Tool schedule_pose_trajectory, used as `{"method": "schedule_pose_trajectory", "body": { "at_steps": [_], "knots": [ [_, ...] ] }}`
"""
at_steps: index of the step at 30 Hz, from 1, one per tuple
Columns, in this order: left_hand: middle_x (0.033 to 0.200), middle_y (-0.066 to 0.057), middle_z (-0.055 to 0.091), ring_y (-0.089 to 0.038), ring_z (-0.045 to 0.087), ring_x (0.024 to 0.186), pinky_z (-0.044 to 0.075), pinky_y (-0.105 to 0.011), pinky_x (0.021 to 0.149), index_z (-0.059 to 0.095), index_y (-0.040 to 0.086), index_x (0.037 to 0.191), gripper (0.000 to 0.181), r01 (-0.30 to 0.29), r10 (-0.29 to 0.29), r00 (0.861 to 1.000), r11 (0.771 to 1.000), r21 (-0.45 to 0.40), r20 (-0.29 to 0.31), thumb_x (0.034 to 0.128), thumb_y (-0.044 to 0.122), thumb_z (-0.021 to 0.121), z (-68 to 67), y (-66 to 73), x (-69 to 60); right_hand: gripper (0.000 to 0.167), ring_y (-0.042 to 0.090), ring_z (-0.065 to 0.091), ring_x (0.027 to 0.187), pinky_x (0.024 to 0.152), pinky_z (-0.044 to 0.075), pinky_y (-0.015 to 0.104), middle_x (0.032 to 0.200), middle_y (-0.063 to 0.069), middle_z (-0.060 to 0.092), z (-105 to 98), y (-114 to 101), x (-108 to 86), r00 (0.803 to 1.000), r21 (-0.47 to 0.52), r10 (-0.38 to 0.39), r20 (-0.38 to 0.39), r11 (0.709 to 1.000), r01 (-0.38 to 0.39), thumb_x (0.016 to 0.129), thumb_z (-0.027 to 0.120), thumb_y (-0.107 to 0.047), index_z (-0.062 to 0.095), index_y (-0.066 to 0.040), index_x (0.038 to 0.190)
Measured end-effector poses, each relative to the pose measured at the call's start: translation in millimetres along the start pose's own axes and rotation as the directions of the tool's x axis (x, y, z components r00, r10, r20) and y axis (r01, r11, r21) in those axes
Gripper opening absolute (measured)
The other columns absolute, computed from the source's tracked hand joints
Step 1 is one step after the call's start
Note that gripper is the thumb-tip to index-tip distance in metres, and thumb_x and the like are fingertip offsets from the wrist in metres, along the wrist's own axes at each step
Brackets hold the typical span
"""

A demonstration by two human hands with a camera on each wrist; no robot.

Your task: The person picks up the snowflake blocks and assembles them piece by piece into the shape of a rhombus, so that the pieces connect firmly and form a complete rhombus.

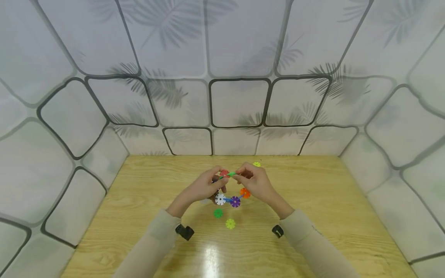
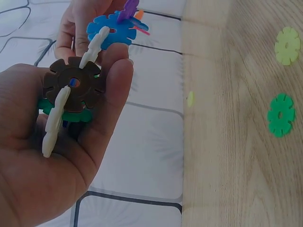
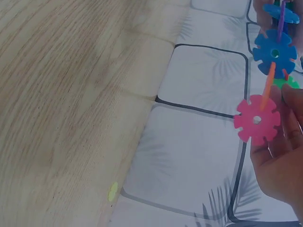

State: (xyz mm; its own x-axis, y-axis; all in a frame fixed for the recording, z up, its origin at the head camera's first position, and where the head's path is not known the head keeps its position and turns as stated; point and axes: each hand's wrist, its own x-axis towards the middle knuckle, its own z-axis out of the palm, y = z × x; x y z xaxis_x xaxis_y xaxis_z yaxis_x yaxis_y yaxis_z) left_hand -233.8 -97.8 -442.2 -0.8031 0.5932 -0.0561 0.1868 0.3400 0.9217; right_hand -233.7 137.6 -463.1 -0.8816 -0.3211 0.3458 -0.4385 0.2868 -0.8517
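Over the table, my left hand (image 1: 203, 188) holds a linked chain of notched plastic snowflake discs. In the left wrist view a brown disc (image 2: 87, 80) lies in its curled fingers, with white discs (image 2: 56, 120) slotted on edge and a blue disc (image 2: 124, 34) farther along. The chain hangs below both hands with a white disc (image 1: 220, 199), a purple disc (image 1: 235, 201) and an orange disc (image 1: 245, 192). My right hand (image 1: 259, 186) pinches a green disc (image 1: 232, 174) edge-on against a red disc (image 1: 224, 173) at the left fingertips. Whether these two interlock, I cannot tell. The right wrist view also shows a pink disc (image 3: 257, 120) hanging beside the right fingers.
Loose on the wooden table (image 1: 139, 231) lie a green disc (image 1: 218, 213) and a yellow-green disc (image 1: 230, 223) in front of the hands. Another yellow disc (image 1: 257, 164) lies near the back edge, behind the right hand. Patterned pale walls (image 1: 240, 102) enclose the table's back and sides.
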Motion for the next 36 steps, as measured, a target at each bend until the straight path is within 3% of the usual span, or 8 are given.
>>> {"method": "schedule_pose_trajectory", "body": {
  "at_steps": [4, 6, 10, 13, 19, 24, 27, 36],
  "knots": [
    [0.101, -0.030, 0.072, -0.016, 0.057, 0.052, 0.061, -0.035, 0.052, 0.047, 0.011, 0.150, 0.043, -0.013, 0.013, 1.000, 1.000, 0.013, 0.006, 0.1129, 0.032, 0.051, 0.3, -1.0, 1.3, 0.004, 0.014, 0.066, 0.067, 0.058, 0.057, 0.027, 0.083, 0.004, 0.076, -0.7, 0.5, 0.6, 1.000, -0.036, -0.005, 0.009, 0.999, 0.005, 0.099, 0.075, -0.011, 0.072, -0.011, 0.099],
    [0.099, -0.029, 0.073, -0.024, 0.062, 0.058, 0.059, -0.032, 0.052, 0.049, 0.010, 0.149, 0.040, -0.046, 0.046, 0.999, 0.998, 0.037, -0.001, 0.1131, 0.029, 0.051, 0.4, -2.2, 2.5, 0.004, 0.015, 0.066, 0.069, 0.061, 0.057, 0.027, 0.086, 0.002, 0.076, -0.6, 0.5, 1.1, 1.000, -0.051, -0.013, 0.016, 0.999, 0.014, 0.098, 0.076, -0.012, 0.073, -0.012, 0.100],
    [0.093, -0.023, 0.075, -0.024, 0.065, 0.064, 0.058, -0.031, 0.052, 0.053, 0.008, 0.140, 0.032, -0.094, 0.096, 0.995, 0.992, 0.078, -0.024, 0.1132, 0.024, 0.051, 1.5, -3.6, 4.2, 0.005, 0.012, 0.067, 0.077, 0.066, 0.057, 0.027, 0.092, 0.000, 0.077, 1.2, 2.9, 2.1, 0.999, -0.089, -0.040, 0.022, 0.995, 0.042, 0.098, 0.077, -0.014, 0.075, -0.015, 0.101],
    [0.091, -0.020, 0.075, -0.015, 0.060, 0.059, 0.059, -0.033, 0.051, 0.054, 0.009, 0.136, 0.028, -0.079, 0.082, 0.995, 0.994, 0.075, -0.049, 0.1131, 0.024, 0.051, 2.5, -5.0, 4.6, 0.006, 0.010, 0.067, 0.082, 0.070, 0.056, 0.026, 0.097, -0.001, 0.077, -0.3, 3.3, 1.9, 0.999, -0.118, -0.032, 0.016, 0.992, 0.033, 0.098, 0.078, -0.016, 0.076, -0.016, 0.103],
    [0.090, -0.014, 0.075, -0.016, 0.061, 0.063, 0.057, -0.030, 0.052, 0.057, 0.010, 0.135, 0.027, -0.050, 0.059, 0.993, 0.995, 0.089, -0.099, 0.1129, 0.024, 0.051, 1.7, -8.9, 4.0, 0.011, 0.012, 0.067, 0.085, 0.077, 0.055, 0.026, 0.103, 0.002, 0.078, -15.0, 5.0, 3.3, 0.999, -0.139, 0.029, -0.024, 0.990, -0.032, 0.100, 0.075, -0.018, 0.077, -0.014, 0.110],
    [0.088, -0.009, 0.075, -0.016, 0.065, 0.073, 0.049, -0.026, 0.053, 0.058, 0.010, 0.134, 0.025, -0.060, 0.073, 0.990, 0.993, 0.104, -0.119, 0.1129, 0.022, 0.051, 1.3, -10.6, 3.9, 0.012, 0.010, 0.067, 0.085, 0.077, 0.056, 0.024, 0.104, 0.008, 0.079, -26.4, 22.7, 7.9, 0.994, -0.153, 0.051, -0.093, 0.986, -0.065, 0.101, 0.074, -0.017, 0.078, -0.010, 0.111],
    [0.088, -0.009, 0.075, -0.015, 0.060, 0.068, 0.045, -0.024, 0.052, 0.059, 0.009, 0.134, 0.026, -0.064, 0.075, 0.990, 0.993, 0.095, -0.122, 0.1129, 0.022, 0.051, 1.3, -11.6, 3.4, 0.014, 0.011, 0.068, 0.085, 0.076, 0.057, 0.022, 0.106, 0.012, 0.079, -31.4, 37.1, 9.7, 0.989, -0.166, 0.080, -0.125, 0.981, -0.100, 0.101, 0.073, -0.015, 0.078, -0.007, 0.111],
    [0.088, -0.012, 0.075, -0.012, 0.049, 0.058, 0.038, -0.022, 0.049, 0.058, 0.008, 0.135, 0.027, -0.072, 0.083, 0.987, 0.994, 0.081, -0.136, 0.1131, 0.022, 0.051, 1.6, -12.7, 2.6, 0.017, 0.033, 0.071, 0.092, 0.079, 0.057, 0.026, 0.110, 0.021, 0.077, -42.7, 71.1, 13.2, 0.976, -0.214, 0.139, -0.168, 0.961, -0.174, 0.099, 0.072, -0.007, 0.074, 0.002, 0.114]
  ]
}}
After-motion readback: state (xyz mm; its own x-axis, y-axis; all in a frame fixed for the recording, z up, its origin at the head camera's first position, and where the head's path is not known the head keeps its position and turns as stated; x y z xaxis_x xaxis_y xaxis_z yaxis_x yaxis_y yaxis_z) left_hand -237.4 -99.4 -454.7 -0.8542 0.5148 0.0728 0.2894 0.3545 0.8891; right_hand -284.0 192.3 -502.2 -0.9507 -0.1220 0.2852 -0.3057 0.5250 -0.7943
